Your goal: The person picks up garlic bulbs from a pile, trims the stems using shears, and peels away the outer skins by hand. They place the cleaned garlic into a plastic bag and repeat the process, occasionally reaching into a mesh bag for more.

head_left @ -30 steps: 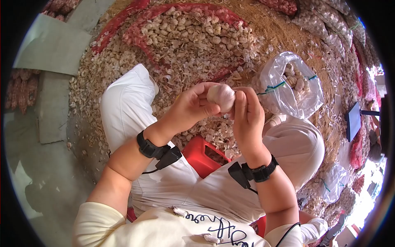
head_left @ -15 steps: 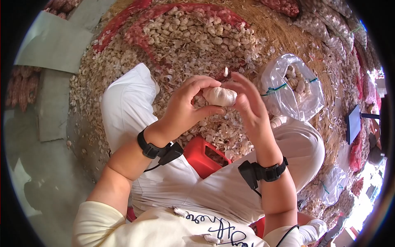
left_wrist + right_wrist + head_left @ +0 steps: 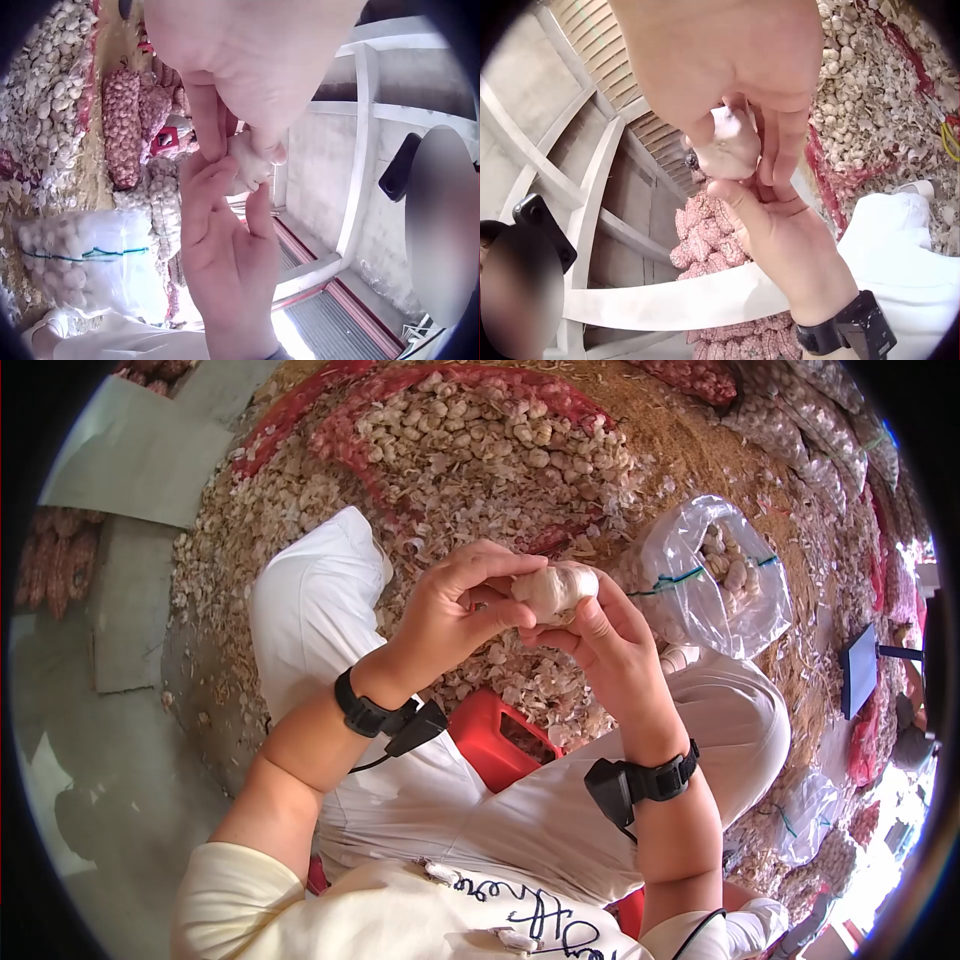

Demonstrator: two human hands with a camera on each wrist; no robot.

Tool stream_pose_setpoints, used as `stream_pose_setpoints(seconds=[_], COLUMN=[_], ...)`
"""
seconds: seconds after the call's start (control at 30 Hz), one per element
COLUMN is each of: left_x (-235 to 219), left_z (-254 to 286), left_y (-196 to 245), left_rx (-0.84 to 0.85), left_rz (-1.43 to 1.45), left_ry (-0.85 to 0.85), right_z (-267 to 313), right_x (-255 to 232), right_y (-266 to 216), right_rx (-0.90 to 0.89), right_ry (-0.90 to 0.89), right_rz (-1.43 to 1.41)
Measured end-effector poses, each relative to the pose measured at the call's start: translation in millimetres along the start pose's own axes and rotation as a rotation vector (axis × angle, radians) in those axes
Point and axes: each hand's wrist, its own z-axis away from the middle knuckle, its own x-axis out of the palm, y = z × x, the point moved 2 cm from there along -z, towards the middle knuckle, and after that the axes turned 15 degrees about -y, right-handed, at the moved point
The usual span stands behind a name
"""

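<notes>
A whitish garlic bulb (image 3: 553, 595) is held between both hands above the lap. The left hand (image 3: 445, 610) pinches its left side with thumb and fingers. On the other side, the right hand (image 3: 615, 645) grips it, thumb on the near face and fingers curled behind. In the left wrist view the bulb (image 3: 246, 161) is partly covered by fingers. The right wrist view shows the pale bulb (image 3: 732, 144) between the right hand (image 3: 727, 60) above and the left hand (image 3: 787, 240) below.
A clear plastic bag (image 3: 690, 590) with garlic stands right of the hands. A garlic heap (image 3: 470, 430) and red netting (image 3: 345, 440) lie ahead amid loose skins. A red object (image 3: 495, 735) sits between the legs; yellow-handled scissors (image 3: 951, 139) lie among skins.
The bulb has turned in the hands, showing a paler surface. The right hand opened around it half a second ago and now grips it again. A small piece seen above the fingers then is gone.
</notes>
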Motion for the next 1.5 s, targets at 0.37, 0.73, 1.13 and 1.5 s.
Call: stream_pose_setpoints(seconds=[0.37,0.73,1.13,1.5], left_x=[3,12,18,-5], left_z=[-2,0,2,0], left_y=[-10,5,-14,1], left_rx=[-0.314,-0.218,-0.286,-0.425], left_rz=[0.086,-0.405,-0.186,-0.079], left_ry=[0.094,-0.094,0.054,-0.219], right_z=[-1,-1,-2,1], right_x=[1,9,11,6], right_y=[10,13,19,7], right_rx=[0.064,0.091,-0.023,-0.028], right_ry=[0.052,0.077,0.128,0.109], right_rz=[0.074,0.780,0.821,1.295])
